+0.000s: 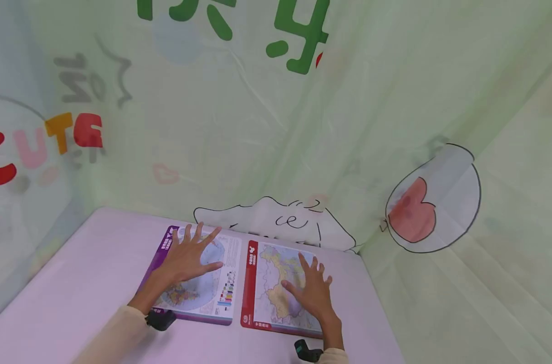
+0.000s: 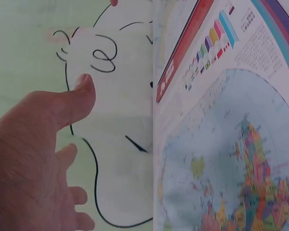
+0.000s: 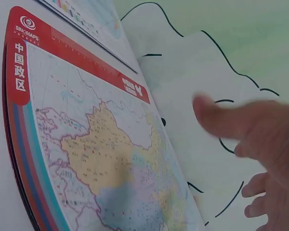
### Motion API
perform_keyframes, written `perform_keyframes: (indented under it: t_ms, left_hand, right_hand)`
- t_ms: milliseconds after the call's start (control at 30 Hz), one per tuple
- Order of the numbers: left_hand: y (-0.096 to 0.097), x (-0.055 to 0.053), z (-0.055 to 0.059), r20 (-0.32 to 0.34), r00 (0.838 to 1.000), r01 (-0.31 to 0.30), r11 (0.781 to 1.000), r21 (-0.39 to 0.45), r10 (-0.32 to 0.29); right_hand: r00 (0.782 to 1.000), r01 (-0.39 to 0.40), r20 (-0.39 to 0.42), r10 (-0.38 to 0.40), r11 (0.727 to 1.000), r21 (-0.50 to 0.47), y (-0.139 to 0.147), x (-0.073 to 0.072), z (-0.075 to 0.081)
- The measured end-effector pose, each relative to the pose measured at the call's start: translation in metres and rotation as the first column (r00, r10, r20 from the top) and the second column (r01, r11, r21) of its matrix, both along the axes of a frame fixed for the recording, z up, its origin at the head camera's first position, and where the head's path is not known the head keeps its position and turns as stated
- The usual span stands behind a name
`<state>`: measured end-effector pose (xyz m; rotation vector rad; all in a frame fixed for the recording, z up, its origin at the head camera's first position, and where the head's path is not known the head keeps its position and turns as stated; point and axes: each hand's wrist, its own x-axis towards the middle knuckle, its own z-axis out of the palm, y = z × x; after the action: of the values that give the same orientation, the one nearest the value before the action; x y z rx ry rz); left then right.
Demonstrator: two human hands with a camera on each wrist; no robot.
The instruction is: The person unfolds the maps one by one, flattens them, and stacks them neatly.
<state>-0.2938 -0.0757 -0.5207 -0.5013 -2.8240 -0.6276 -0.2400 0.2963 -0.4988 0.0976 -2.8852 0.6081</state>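
Left hand [image 1: 187,259] and right hand [image 1: 314,292], spread and grasping nothing, hovered over the purple-edged map [image 1: 208,289] and red-edged map [image 1: 274,299], laid side by side on the table [image 1: 89,263], presumably so both showed.

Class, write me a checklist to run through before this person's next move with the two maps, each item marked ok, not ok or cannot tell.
1. Purple-edged world map face up on the table: ok.
2. Red-edged China map face up, beside the world map with a narrow gap between: ok.
3. Left hand and right hand free of other objects: ok, both hold nothing.
4. Both map faces fully uncovered in the head view: not ok, a hand hides part of each.
5. Coloured layers under the China map bound together: cannot tell, only their edges show.
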Motion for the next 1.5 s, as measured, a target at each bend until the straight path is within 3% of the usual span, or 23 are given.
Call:
perform_keyframes:
  t_ms: [133, 300, 467, 667, 833, 1033, 1167, 1300, 1500]
  left_hand:
    - [0.014, -0.003, 0.003, 0.016, 1.000, 0.010, 0.999, 0.049, -0.011]
    - [0.032, -0.008, 0.004, -0.030, 0.999, 0.014, 0.996, 0.085, -0.012]
    - [0.054, -0.019, 0.005, -0.058, 0.998, 0.037, 0.994, 0.104, -0.031]
    - [0.079, -0.038, -0.002, 0.022, 0.999, 0.029, 0.992, 0.121, -0.032]
    - [0.101, -0.051, -0.010, 0.059, 0.996, 0.061, 0.994, 0.087, -0.066]
    - [0.118, -0.067, -0.022, 0.086, 0.996, 0.037, 0.999, -0.025, -0.035]
    - [0.124, -0.085, -0.033, 0.135, 0.991, 0.006, 0.999, -0.053, 0.001]
    - [0.129, -0.102, -0.043, 0.189, 0.982, -0.010, 0.999, -0.052, 0.020]
    - [0.134, -0.110, -0.045, 0.226, 0.973, -0.023, 0.997, -0.079, 0.040]
  right_hand:
    - [0.995, 0.056, -0.084, -0.058, 0.998, -0.030, 0.012, 0.003, -0.003]
    - [0.969, 0.142, -0.206, -0.139, 0.990, 0.004, 0.029, 0.003, -0.007]
    - [0.937, 0.263, -0.233, -0.261, 0.964, -0.021, 0.042, 0.001, -0.011]
    - [0.920, 0.333, -0.191, -0.343, 0.939, -0.083, 0.051, 0.002, -0.026]
    - [0.907, 0.381, -0.134, -0.399, 0.913, -0.142, 0.057, 0.005, -0.042]
    - [0.902, 0.428, -0.045, -0.429, 0.903, -0.030, 0.056, 0.007, -0.057]
    - [0.906, 0.423, -0.006, -0.423, 0.905, 0.031, 0.053, 0.009, -0.063]
    - [0.903, 0.429, 0.034, -0.429, 0.903, 0.010, 0.049, 0.013, -0.060]
    - [0.898, 0.437, 0.087, -0.431, 0.897, -0.067, 0.043, 0.015, -0.051]
